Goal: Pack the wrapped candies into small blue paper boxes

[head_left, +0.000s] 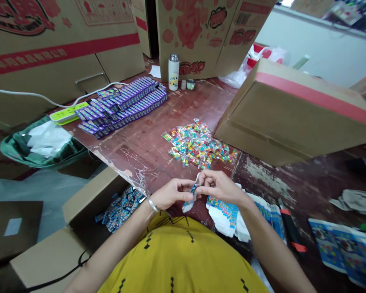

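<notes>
Close in front of my body, both hands hold a small blue-and-white card box (189,204), slightly blurred and tilted. My left hand (174,193) pinches it from the left side. The fingers of my right hand (218,186) are curled at its upper end, and whether a candy packet is among them I cannot tell. Just beyond the hands lies a heap of clear packets of colourful candies (198,144). Under my right forearm, flat blue-and-white card boxes (224,217) are spread in overlapping rows.
An open carton (91,195) of small blue packs stands low at left. Rows of purple boxes (125,103) lie at the back left near a power strip (68,113). A bottle (173,72) stands at the back. A large carton (293,114) and a cutter (293,230) are on the right.
</notes>
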Tool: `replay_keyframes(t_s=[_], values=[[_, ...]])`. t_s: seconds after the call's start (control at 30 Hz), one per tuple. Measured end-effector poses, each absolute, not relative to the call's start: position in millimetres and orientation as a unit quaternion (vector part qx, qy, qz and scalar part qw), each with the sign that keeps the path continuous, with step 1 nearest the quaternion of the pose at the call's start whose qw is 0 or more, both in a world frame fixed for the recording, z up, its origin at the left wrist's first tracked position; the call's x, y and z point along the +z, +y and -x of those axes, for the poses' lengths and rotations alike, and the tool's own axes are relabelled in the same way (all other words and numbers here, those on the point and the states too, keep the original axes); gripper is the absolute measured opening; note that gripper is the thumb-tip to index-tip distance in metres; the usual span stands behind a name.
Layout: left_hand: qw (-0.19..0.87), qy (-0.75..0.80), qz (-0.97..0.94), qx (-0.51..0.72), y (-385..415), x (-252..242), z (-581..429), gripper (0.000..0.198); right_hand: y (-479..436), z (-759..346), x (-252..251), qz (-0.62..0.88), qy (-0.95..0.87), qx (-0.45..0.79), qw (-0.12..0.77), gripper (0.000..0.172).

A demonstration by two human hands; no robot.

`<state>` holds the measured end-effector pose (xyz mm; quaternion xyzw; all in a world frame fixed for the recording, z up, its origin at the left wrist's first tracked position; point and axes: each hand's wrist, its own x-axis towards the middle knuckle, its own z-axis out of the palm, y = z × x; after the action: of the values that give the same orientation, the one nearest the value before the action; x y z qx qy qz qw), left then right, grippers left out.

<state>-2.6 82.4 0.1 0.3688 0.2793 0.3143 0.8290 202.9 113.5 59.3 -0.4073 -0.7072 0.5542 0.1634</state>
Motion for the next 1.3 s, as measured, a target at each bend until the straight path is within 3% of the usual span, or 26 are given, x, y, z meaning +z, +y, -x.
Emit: replay_keyframes(t_s=[0.1, 0.17, 0.27, 0.37, 0.5, 0.6, 0.7, 0.8, 1.03, 1.1, 1.3], values=[[0.799, 0.327, -0.389, 0.321, 80, 3, 2, 0.034, 118, -205, 62, 0.406, -0.679, 0.588, 0.167, 0.023], [0.777, 0.363, -0.361, 0.366, 80, 3, 0, 0.031, 117, -203, 57, 0.444, -0.640, 0.573, 0.253, 0.022], [0.731, 0.393, -0.307, 0.466, 80, 1, -5, 0.031, 110, -193, 42, 0.472, -0.584, 0.556, 0.356, 0.037], [0.679, 0.420, -0.279, 0.533, 80, -4, -12, 0.028, 102, -179, 26, 0.469, -0.577, 0.558, 0.369, 0.021], [0.626, 0.462, -0.274, 0.566, 80, -9, -17, 0.026, 96, -164, 15, 0.498, -0.567, 0.507, 0.418, 0.022], [0.548, 0.483, -0.314, 0.606, 80, -4, -16, 0.039, 95, -156, 13, 0.497, -0.539, 0.498, 0.462, 0.016], [0.486, 0.492, -0.381, 0.614, 77, 3, -13, 0.057, 95, -151, 10, 0.479, -0.528, 0.483, 0.509, 0.031], [0.503, 0.481, -0.451, 0.559, 73, 6, -8, 0.048, 94, -149, 4, 0.479, -0.558, 0.440, 0.515, 0.034], [0.569, 0.435, -0.484, 0.503, 73, 7, 3, 0.029, 100, -155, 7, 0.482, -0.658, 0.351, 0.460, 0.008], [0.574, 0.438, -0.482, 0.496, 71, 8, 3, 0.028, 104, -156, 12, 0.467, -0.681, 0.323, 0.462, 0.011], [0.562, 0.431, -0.423, 0.566, 69, 9, 0, 0.032, 109, -154, 17, 0.421, -0.603, 0.450, 0.506, 0.009]])
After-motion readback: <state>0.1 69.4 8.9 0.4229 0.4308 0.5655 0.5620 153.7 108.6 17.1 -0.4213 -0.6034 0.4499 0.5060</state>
